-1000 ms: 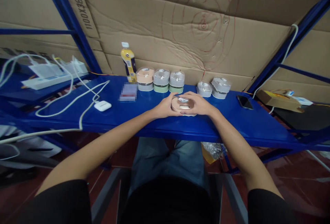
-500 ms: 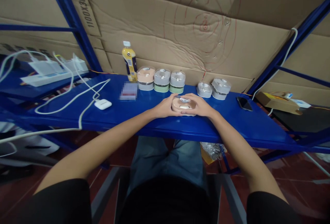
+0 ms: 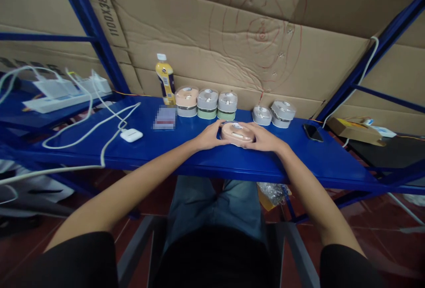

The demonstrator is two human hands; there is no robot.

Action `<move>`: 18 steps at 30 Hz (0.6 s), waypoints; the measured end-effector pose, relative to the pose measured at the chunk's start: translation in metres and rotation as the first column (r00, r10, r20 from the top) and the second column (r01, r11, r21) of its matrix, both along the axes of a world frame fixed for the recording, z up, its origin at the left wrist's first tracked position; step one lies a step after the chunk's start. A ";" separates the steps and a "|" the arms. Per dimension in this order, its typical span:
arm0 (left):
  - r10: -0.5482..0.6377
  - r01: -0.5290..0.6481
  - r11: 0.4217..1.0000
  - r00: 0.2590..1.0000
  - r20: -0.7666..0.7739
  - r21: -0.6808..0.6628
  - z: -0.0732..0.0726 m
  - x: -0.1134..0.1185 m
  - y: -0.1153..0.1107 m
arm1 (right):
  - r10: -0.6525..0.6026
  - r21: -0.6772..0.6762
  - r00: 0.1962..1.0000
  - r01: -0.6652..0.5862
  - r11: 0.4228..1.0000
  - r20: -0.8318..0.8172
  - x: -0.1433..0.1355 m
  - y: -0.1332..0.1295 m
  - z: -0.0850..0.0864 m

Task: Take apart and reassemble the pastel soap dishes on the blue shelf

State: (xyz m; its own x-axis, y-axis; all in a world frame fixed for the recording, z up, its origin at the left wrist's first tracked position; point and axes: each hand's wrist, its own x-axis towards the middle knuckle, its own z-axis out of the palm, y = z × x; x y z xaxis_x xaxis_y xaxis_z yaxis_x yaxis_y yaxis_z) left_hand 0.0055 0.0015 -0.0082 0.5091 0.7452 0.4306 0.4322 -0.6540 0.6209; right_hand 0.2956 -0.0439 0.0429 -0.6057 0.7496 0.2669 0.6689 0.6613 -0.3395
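Observation:
A pink oval lidded box (image 3: 237,134) with a glossy top and a small label sits at the front middle of the blue table. My left hand (image 3: 211,136) curves round its left side, fingers at the back and thumb at the front edge, with a small gap at the palm. Round the right side wraps my right hand (image 3: 264,138), its thumb along the front. Behind them stand similar boxes in stacks: a pink-over-grey stack (image 3: 187,101), two grey-over-green stacks (image 3: 207,103) (image 3: 227,105), a single grey box (image 3: 262,115) and a grey stack (image 3: 283,113).
A yellow drink bottle (image 3: 165,80) stands at the back, with a blurred-out packet (image 3: 165,118) in front. White cables and an earphone case (image 3: 131,135) lie on the left, near a power strip (image 3: 66,97). A phone (image 3: 312,132) rests at right. Cardboard (image 3: 199,27) walls the back.
My right hand has shifted a little to the right and spread wider, so more of the pink box's top shows. The box appears slightly turned between my hands.

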 end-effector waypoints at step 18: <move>0.091 -0.083 0.995 0.986 -0.138 0.061 0.000 0.005 0.000 | -0.681 0.193 0.644 0.661 0.725 0.348 -0.046 0.051 0.042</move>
